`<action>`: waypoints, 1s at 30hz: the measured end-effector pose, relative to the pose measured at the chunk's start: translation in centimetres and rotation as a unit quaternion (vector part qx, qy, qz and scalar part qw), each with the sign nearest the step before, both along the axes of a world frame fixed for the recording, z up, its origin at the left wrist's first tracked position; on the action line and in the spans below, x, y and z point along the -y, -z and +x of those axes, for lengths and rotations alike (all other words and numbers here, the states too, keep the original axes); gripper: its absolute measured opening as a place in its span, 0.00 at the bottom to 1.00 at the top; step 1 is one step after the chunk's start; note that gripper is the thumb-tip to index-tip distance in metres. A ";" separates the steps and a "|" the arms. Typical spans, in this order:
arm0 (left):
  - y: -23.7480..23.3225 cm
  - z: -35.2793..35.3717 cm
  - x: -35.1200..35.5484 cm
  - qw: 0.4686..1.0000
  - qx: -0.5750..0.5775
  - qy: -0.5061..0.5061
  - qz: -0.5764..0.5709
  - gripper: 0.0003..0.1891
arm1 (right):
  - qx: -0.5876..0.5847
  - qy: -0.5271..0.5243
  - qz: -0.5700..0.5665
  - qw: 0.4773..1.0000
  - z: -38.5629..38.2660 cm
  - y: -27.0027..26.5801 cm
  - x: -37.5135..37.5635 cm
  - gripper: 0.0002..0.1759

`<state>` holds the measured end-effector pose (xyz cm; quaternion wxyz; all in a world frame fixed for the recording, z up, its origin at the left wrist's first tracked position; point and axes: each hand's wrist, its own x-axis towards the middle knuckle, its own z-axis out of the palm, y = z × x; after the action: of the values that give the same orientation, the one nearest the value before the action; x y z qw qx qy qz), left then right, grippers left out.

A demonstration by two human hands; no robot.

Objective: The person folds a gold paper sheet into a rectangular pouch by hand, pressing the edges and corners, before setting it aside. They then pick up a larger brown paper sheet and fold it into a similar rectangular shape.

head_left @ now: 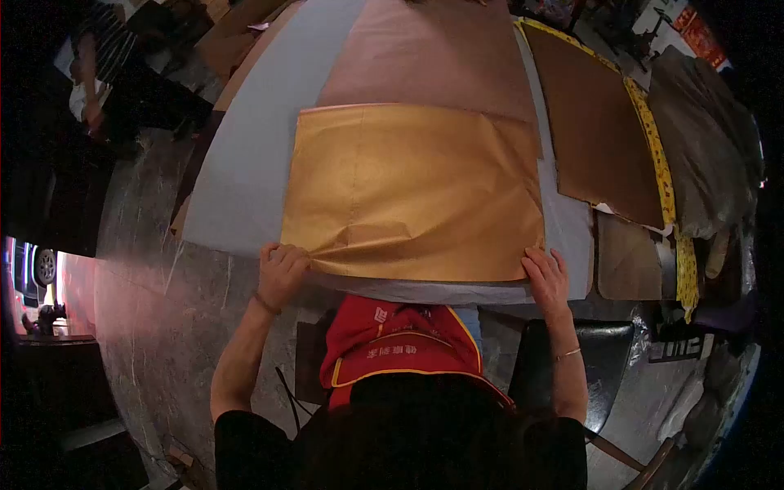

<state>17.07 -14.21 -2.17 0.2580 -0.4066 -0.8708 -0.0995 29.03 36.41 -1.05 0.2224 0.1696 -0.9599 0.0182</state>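
Observation:
A shiny gold sheet point(416, 188), fabric or leather-like, lies across the table in front of me, with creases along its near edge. My left hand point(282, 273) is closed on its near left corner, thumb and fingers pinching the edge. At the near right corner, my right hand point(547, 279) pinches the sheet the same way. Beneath and beyond it is a dull pinkish-brown sheet point(433, 53), whose near part is covered. Both lie over a pale grey cloth point(245, 180) on the table.
A brown board point(600, 114) with yellow patterned strips point(649, 147) lies at the right, beside a dark draped cover point(706, 139). A black stool seat point(576, 371) stands by my right arm. A person in a striped top point(110, 49) is at the far left.

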 end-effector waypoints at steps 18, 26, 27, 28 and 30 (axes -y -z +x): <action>-1.0 -1.5 0.0 0.996 0.032 0.049 -0.061 0.11 | 0.061 -0.023 -0.019 0.998 1.1 1.4 -2.4 0.23; -1.2 -1.6 0.9 0.996 0.053 0.049 -0.048 0.11 | 0.066 -0.056 -0.029 0.996 1.2 1.1 -2.3 0.22; -1.2 -1.6 0.7 0.996 0.060 0.056 -0.043 0.11 | 0.064 -0.055 -0.025 0.996 1.3 0.9 -2.3 0.22; -1.1 -1.7 0.6 0.996 0.057 0.060 -0.038 0.11 | 0.071 -0.053 -0.030 0.996 1.5 0.5 -1.9 0.22; -0.7 -1.6 1.1 0.996 0.058 0.048 -0.045 0.11 | 0.070 -0.049 -0.046 0.995 1.9 0.9 -2.4 0.23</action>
<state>15.46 -15.28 -1.47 0.1829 -0.4527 -0.8674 -0.0960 30.94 38.78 -1.91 0.1613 0.2044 -0.9618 0.0846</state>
